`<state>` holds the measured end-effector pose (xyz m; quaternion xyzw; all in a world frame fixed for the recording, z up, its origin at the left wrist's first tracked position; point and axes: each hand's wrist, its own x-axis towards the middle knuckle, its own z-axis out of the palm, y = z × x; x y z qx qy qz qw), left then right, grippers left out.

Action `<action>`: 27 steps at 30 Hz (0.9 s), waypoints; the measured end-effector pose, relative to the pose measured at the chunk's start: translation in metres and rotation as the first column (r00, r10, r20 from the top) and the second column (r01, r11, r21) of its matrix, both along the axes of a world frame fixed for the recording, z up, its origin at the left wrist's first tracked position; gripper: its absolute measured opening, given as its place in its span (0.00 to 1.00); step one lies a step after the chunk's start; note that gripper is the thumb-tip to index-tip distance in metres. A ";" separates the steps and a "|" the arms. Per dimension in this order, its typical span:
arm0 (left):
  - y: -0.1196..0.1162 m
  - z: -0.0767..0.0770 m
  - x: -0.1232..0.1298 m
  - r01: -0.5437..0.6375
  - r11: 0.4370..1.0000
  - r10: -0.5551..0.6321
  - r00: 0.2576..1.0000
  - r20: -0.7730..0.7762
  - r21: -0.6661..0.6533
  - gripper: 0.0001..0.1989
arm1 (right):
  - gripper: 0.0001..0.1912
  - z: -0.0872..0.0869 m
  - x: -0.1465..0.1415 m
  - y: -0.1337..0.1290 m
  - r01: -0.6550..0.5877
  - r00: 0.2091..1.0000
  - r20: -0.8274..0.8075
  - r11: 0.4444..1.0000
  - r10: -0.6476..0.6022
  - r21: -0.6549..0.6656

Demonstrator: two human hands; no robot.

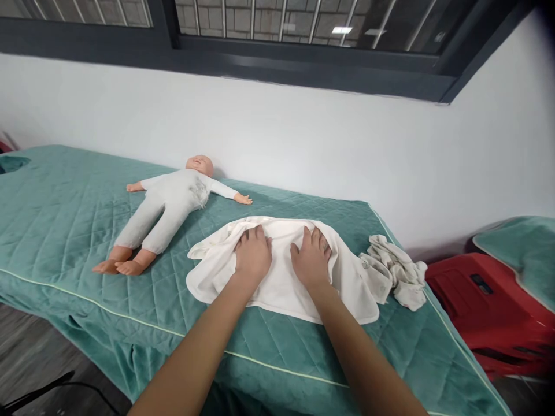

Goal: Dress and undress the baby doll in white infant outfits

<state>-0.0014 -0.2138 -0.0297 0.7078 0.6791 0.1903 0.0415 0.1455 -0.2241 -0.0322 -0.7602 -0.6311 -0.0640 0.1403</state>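
A white cloth garment [280, 277] lies spread on the quilted bed cover, its upper edge folded and a faintly printed part showing at its left. My left hand [255, 254] rests on the left half of it, fingers apart and partly tucked at the fold. On the right half lies my right hand [310, 257], its thumb and fingers spread and some fingertips against the folded edge. Crumpled printed baby clothes [396, 271] sit by the garment's right end. To the left, a baby doll [173, 193] in a white cloth body lies on its back, arms outstretched.
The green quilted cover [82, 231] drapes over the bed's front edge. A white wall [277, 138] and a dark-framed barred window [303, 55] stand behind. On the right are a red plastic chair [489, 306] and another green cloth [520, 248]. A black cable [91, 386] shows at lower left.
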 end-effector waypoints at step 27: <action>0.101 -0.011 0.008 -0.011 1.000 0.013 0.999 0.050 -0.023 0.29 | 0.39 -0.019 0.030 0.101 -0.083 0.995 -0.059 0.997 0.082 -0.006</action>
